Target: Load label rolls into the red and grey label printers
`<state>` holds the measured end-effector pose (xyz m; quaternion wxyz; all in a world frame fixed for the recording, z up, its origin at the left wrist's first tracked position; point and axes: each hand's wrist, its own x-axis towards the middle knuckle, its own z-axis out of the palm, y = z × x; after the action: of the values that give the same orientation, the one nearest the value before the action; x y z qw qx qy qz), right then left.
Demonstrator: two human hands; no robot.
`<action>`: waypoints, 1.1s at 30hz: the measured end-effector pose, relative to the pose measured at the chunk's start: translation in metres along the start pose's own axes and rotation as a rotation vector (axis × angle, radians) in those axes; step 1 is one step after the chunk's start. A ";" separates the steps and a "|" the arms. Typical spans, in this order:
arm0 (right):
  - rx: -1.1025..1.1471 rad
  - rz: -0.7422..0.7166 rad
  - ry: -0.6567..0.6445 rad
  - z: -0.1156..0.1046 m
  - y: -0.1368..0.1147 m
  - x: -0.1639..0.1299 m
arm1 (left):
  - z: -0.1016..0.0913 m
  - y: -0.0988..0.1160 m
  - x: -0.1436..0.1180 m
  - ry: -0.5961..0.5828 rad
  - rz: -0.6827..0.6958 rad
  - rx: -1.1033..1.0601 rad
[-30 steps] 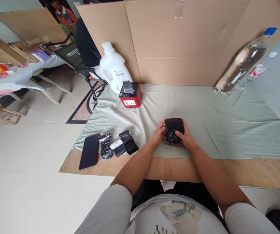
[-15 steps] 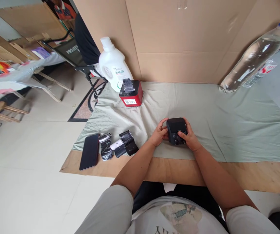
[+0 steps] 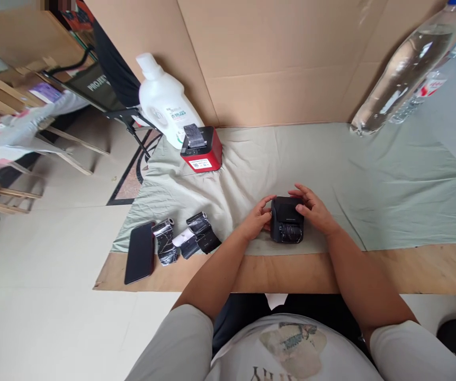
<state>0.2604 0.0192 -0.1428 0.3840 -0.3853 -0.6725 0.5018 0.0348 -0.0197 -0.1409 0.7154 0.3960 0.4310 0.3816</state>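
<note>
Near the front edge of the wooden table (image 3: 430, 270), on the pale green cloth (image 3: 370, 174) spread over it, sat a small black box-shaped label printer (image 3: 287, 219), and both hands were on it. The left hand (image 3: 257, 219) pressed its curled fingers against the printer's left side, apparently to steady the body so it would not slide on the loose cloth. The right hand (image 3: 315, 209) lay over the top right corner with fingers spread fairly wide, resting on the casing rather than closed around it, which left the shiny roll at the printer's near face uncovered. To the left, well apart from the hands, several black-wrapped paper rolls (image 3: 186, 241) lay loosely together beside a black smartphone (image 3: 139, 252), all close to the table's edge and within easy reach. Farther back stood a red and black printer (image 3: 201, 150) with a strip of paper standing out of its top, just in front of a white plastic jug (image 3: 164, 106). A clear plastic bottle (image 3: 402, 69) leaned at the far right against the brown cardboard screen (image 3: 275, 58) that walled the back of the workspace.
</note>
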 end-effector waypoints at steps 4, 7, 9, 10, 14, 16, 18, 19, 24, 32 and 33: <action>-0.092 -0.047 -0.154 -0.004 -0.002 -0.001 | -0.001 -0.001 0.001 0.040 -0.034 -0.023; -0.121 -0.056 -0.049 -0.003 0.002 0.000 | -0.002 0.000 0.002 0.065 -0.036 -0.047; -0.093 -0.024 0.101 0.000 0.007 0.003 | -0.003 0.001 0.002 0.081 -0.034 -0.047; -0.072 0.004 0.174 0.001 0.010 0.004 | -0.002 0.001 0.001 0.087 -0.032 -0.038; -0.045 0.088 0.320 0.007 0.018 0.010 | -0.002 0.003 0.000 0.125 -0.010 0.057; -0.074 0.076 0.350 0.010 0.018 0.011 | -0.002 0.003 -0.001 0.176 0.008 0.130; -0.112 0.057 0.372 0.012 0.015 0.011 | -0.003 0.003 0.000 0.223 0.019 0.212; -0.133 0.050 0.370 0.012 0.014 0.010 | -0.003 0.003 0.000 0.236 0.021 0.251; -0.196 0.025 0.297 0.013 0.012 0.010 | -0.003 0.004 0.000 0.252 0.036 0.324; -0.189 -0.059 0.260 0.015 0.022 0.014 | -0.001 0.006 -0.005 0.415 0.081 0.517; -0.197 -0.071 0.253 0.015 0.023 0.014 | 0.000 0.008 -0.007 0.505 0.131 0.561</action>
<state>0.2439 0.0305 -0.1662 0.4433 -0.4572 -0.6779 0.3673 0.0310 -0.0229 -0.1318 0.4248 0.4967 0.6551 0.3791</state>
